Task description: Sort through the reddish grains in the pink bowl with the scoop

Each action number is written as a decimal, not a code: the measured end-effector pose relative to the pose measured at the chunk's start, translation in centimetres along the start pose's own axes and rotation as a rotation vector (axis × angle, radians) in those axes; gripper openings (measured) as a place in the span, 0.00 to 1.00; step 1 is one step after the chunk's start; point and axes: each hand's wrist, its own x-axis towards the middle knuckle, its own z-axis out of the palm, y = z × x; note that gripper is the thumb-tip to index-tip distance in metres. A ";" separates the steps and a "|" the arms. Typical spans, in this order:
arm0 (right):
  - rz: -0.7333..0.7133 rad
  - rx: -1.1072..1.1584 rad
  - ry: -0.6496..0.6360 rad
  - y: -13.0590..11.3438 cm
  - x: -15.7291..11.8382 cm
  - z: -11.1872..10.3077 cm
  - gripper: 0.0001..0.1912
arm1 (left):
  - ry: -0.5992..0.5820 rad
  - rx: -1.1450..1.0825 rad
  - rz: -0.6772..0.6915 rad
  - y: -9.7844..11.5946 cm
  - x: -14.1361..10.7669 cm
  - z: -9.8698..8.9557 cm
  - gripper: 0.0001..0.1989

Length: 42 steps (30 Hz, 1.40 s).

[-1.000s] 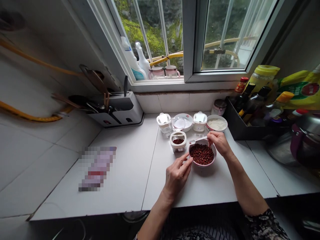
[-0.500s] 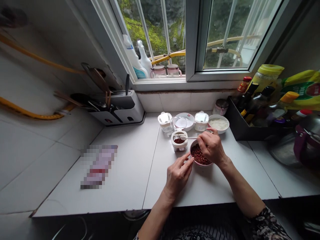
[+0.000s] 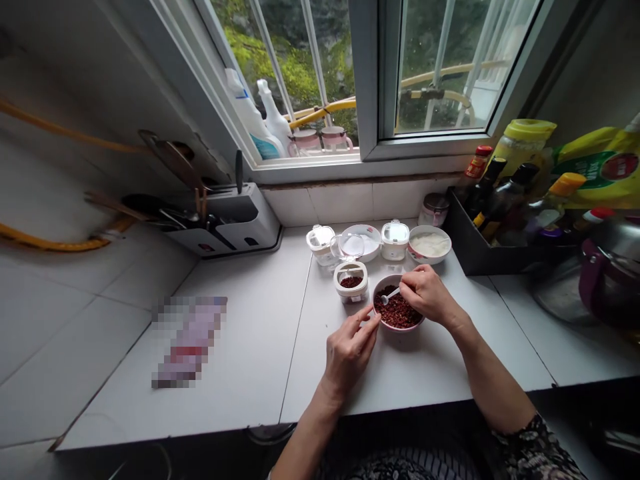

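Observation:
My right hand [image 3: 426,295] is closed on a small white spoon [image 3: 391,296], whose tip lies in dark red dried bits that look like Sichuan peppercorns [image 3: 403,311]. These fill much of a pink-rimmed bowl [image 3: 400,329]. At the bowl's left rim, my left hand [image 3: 350,347] grips with thumb and fingertips. Just left of the bowl stands a clear jar [image 3: 351,283] with a cream collar and its lid up; some of the same red bits show inside.
Behind stand two lidded jars [image 3: 321,241] [image 3: 395,241], a white plate [image 3: 367,243] and a bowl of white powder or grains [image 3: 430,244]. A dark box of bottles [image 3: 480,257] is at right. A utensil holder [image 3: 250,223] stands at left, near a blurred-out flat item [image 3: 193,343].
My right hand has brought the spoon from the open jar's mouth back into the bowl. My left hand stays at the bowl's rim. The view has shifted slightly.

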 end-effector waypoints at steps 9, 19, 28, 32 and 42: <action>0.066 0.056 0.035 0.8 -0.1 -1.0 0.17 | 0.000 -0.001 -0.004 0.0 0.0 0.0 0.15; 0.080 0.091 0.022 0.8 0.0 -1.1 0.17 | 0.002 0.003 -0.002 0.0 0.1 0.0 0.15; 0.093 0.134 0.032 1.1 0.1 -1.0 0.17 | 0.006 0.009 0.001 0.0 0.1 0.0 0.14; 0.145 0.207 0.022 1.2 0.0 -1.0 0.18 | 0.001 0.012 0.003 0.1 0.1 -0.1 0.14; 0.320 0.443 0.050 1.2 0.2 -1.0 0.16 | 0.005 -0.009 0.001 0.0 0.1 0.1 0.14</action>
